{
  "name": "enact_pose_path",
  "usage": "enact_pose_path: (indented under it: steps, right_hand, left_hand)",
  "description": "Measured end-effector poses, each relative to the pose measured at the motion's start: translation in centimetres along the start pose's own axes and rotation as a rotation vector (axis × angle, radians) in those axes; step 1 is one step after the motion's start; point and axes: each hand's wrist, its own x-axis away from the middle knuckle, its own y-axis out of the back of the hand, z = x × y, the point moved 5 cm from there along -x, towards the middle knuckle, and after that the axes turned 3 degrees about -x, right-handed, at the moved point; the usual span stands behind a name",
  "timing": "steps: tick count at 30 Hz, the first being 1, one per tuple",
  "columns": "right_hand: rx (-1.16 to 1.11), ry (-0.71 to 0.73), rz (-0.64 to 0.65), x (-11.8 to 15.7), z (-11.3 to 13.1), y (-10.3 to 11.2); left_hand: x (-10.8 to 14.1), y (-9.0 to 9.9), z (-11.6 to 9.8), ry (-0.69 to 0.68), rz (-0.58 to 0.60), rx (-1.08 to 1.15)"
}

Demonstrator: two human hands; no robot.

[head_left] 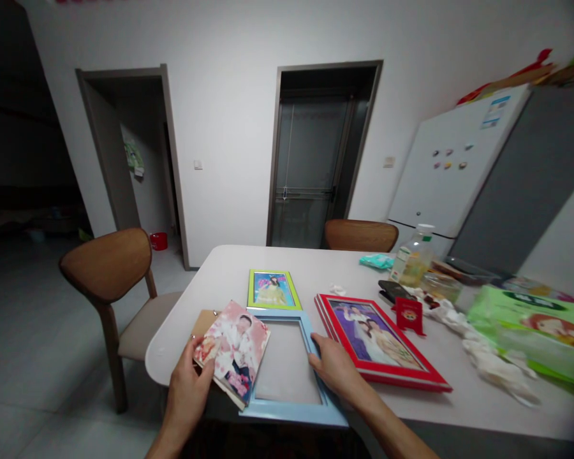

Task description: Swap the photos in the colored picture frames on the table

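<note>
My left hand (191, 376) is closed on the left edge of a stack of photos (236, 350); the top print is pink and tilted. This stack overlaps the left side of a light blue picture frame (335, 408), whose opening shows the table through it. My right hand (332, 366) grips the frame's right side, thumb on top. Under the photos, a brown backing board (205, 322) with small metal clips sticks out. Behind the blue frame lies a yellow-green picture frame (294, 294) with a photo in it. Stacked red picture frames (392, 382) lie right of my right hand.
On the table's (220, 268) right side are a bottle (414, 258), a black object (392, 291), a red packet (410, 315), crumpled tissues (497, 370) and a green tissue pack (530, 331). Wooden chairs stand at the left (110, 264) and far side (361, 236).
</note>
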Motion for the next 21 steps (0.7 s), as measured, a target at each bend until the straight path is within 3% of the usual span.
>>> enact_pose_path:
  steps: [7, 10, 13, 15, 18, 21]
  right_hand:
    - [0.155, -0.025, 0.027, 0.1, 0.2, -0.7]
    - [0.142, 0.03, -0.042, 0.3, 1.0, -0.2]
    - [-0.004, 0.107, -0.103, 0.6, 2.4, -0.2]
    - [-0.183, 0.114, -0.053, 0.5, 3.3, -1.2]
    - [-0.443, 0.082, 0.05, 0.0, 4.6, -3.4]
    - [-0.608, 0.013, 0.072, -0.7, 5.7, -5.0]
  left_hand:
    - [2.1, -1.0, 1.2, -0.137, 0.134, -0.336]
    - [2.5, -0.9, 1.1, -0.221, 0.125, -0.441]
    - [2.7, -0.8, 0.3, -0.321, 0.1, -0.475]
    - [2.9, -1.1, -0.5, -0.391, 0.125, -0.456]
    - [3.6, -2.4, -1.7, -0.459, 0.221, -0.415]
    - [4.3, -4.2, -2.6, -0.488, 0.326, -0.392]
